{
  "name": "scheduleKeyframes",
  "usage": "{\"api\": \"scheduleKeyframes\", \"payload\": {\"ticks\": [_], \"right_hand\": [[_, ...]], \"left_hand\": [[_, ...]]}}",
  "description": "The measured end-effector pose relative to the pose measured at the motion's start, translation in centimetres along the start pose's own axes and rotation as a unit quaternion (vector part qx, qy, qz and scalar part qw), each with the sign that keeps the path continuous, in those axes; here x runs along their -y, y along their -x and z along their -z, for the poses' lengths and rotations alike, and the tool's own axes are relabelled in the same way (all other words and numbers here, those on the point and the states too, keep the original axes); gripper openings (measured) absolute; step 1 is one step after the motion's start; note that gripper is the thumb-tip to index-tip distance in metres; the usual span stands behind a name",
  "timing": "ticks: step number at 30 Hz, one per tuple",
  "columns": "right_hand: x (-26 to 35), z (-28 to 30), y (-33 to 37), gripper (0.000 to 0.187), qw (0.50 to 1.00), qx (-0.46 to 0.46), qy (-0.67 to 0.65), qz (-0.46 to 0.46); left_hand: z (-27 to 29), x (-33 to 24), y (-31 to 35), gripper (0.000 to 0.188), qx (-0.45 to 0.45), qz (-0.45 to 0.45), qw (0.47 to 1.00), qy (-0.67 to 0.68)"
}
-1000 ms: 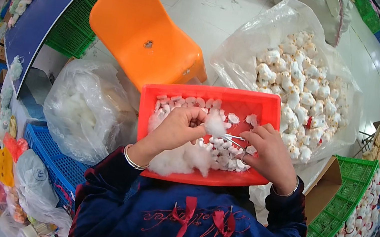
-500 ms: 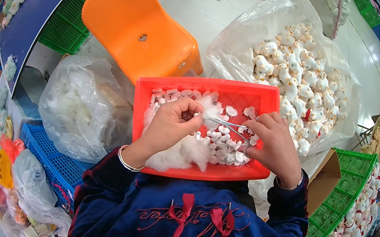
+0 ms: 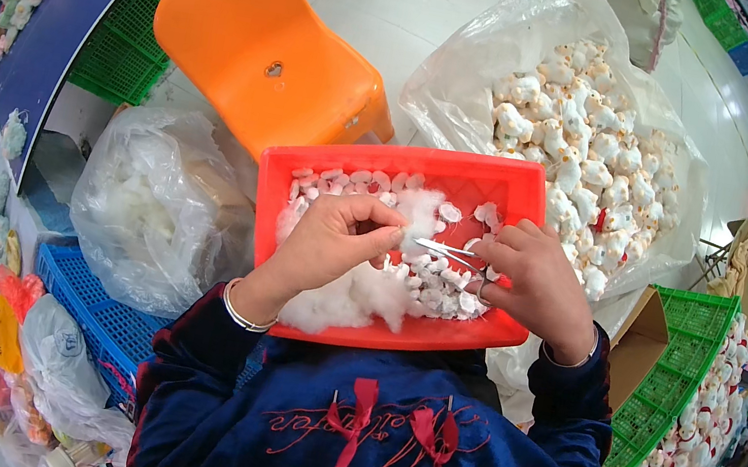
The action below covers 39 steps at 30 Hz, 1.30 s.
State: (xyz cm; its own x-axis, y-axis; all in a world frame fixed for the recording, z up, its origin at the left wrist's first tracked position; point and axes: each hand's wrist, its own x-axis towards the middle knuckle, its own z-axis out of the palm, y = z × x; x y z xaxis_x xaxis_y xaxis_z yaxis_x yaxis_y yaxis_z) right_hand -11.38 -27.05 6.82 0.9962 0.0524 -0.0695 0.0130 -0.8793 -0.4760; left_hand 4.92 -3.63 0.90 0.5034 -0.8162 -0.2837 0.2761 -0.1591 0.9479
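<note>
A red plastic tray (image 3: 376,336) lies across my lap with white fluffy stuffing (image 3: 353,298) and several small white fabric pieces (image 3: 444,291) in it. Over its middle, my left hand (image 3: 338,237) is closed, thumb and index finger pinched together; what they hold, if anything, is too small to make out. My right hand (image 3: 531,276) grips a scissor-handled metal tool (image 3: 443,249), a finger and thumb at its loops. The tool's tips point left, close to my left fingertips. Whether it is scissors or forceps I cannot tell.
Beyond the tray stands an orange plastic chair (image 3: 257,43). A clear bag (image 3: 448,97) of white stuffed figures (image 3: 597,163) sits at the far right. On the left are a bag of stuffing (image 3: 138,212) and a blue crate (image 3: 96,305); a green crate (image 3: 679,377) is at right.
The tool's tips have drawn slightly right, leaving a small gap to my left fingertips. My left thumb and index finger now press together more visibly. The tray sits slightly further left in the view.
</note>
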Motion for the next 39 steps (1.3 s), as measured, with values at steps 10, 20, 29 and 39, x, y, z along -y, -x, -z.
{"api": "scheduleKeyframes", "payload": {"ticks": [10, 20, 29, 39], "right_hand": [[0.4, 1.6, 1.0, 0.063, 0.998, -0.057, 0.017, -0.031], [0.9, 1.7, 0.6, 0.038, 0.997, -0.001, 0.066, -0.027], [1.6, 0.6, 0.3, 0.036, 0.998, 0.006, 0.063, 0.007], [1.5, 0.7, 0.9, 0.054, 0.995, -0.090, 0.049, -0.008]], "left_hand": [[0.5, 1.2, -0.4, 0.006, -0.014, 0.040, 0.975, 0.219], [0.1, 0.4, 0.3, 0.008, -0.008, 0.042, 0.981, 0.192], [-0.4, 0.3, 0.2, 0.011, -0.002, 0.009, 0.996, 0.083], [0.3, 0.5, 0.4, 0.012, 0.000, 0.057, 0.951, 0.303]]}}
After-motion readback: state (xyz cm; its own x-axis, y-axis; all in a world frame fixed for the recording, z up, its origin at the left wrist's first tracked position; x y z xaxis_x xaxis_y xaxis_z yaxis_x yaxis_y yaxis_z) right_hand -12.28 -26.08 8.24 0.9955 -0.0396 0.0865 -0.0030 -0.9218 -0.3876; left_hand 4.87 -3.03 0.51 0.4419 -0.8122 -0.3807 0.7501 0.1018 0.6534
